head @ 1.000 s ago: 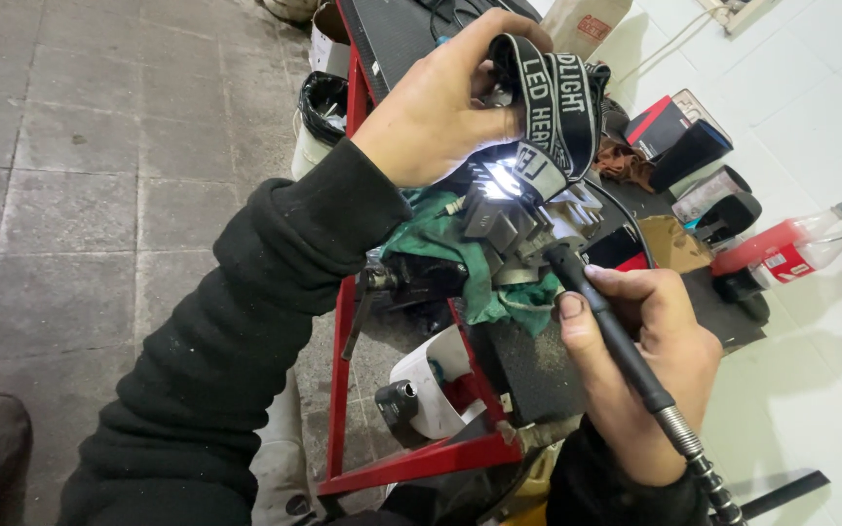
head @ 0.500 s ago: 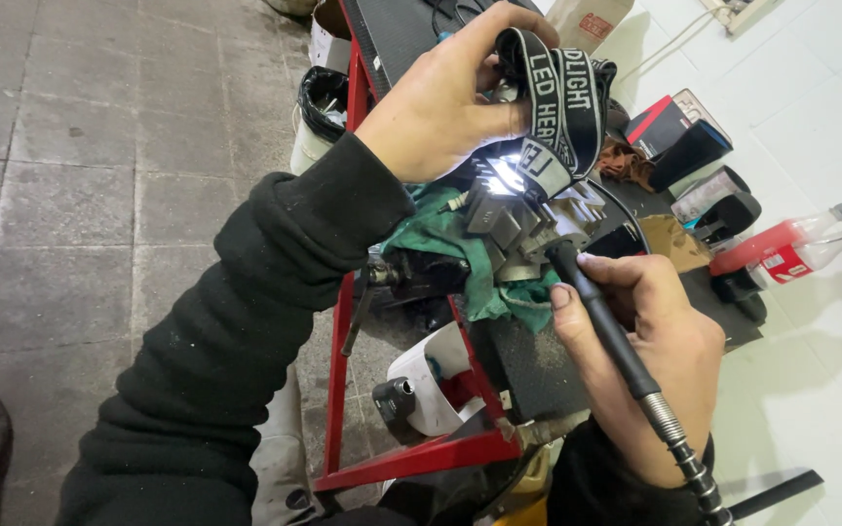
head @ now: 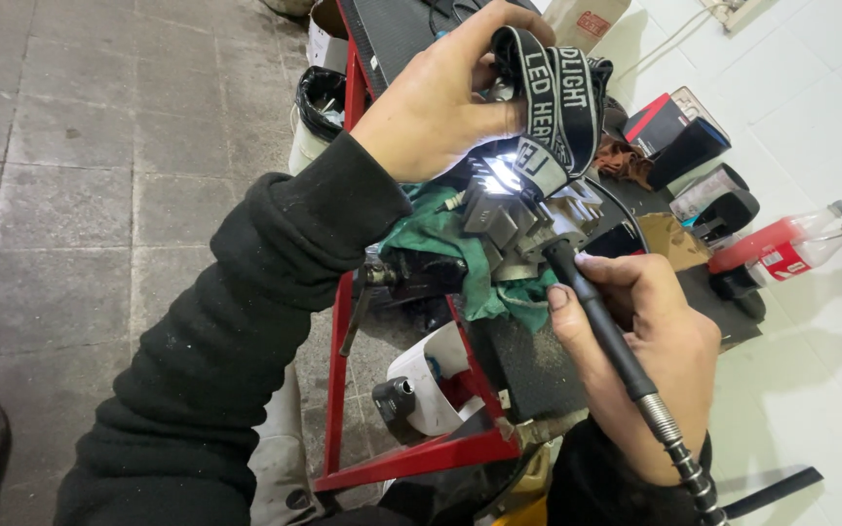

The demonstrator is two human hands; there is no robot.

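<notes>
My left hand (head: 436,102) grips a lit headlamp (head: 504,175) by its black and grey strap (head: 562,97), and its beam falls on a grey finned metal part (head: 523,224). That part rests on a green cloth (head: 440,239) on a dark work surface. My right hand (head: 650,351) holds a black pen-like rotary tool handpiece (head: 592,307) with a flexible metal shaft (head: 679,453). Its tip touches the metal part from the lower right.
A red metal stand frame (head: 343,321) carries the work surface. On the white floor at right lie a red and white spray bottle (head: 777,248), black boxes (head: 684,146) and a red box. A bin with a black bag (head: 319,102) stands at left on grey tiles.
My left hand with the headlamp has stayed over the part. My right hand and the handpiece shifted slightly, staying at the metal part. The view drifted a little.
</notes>
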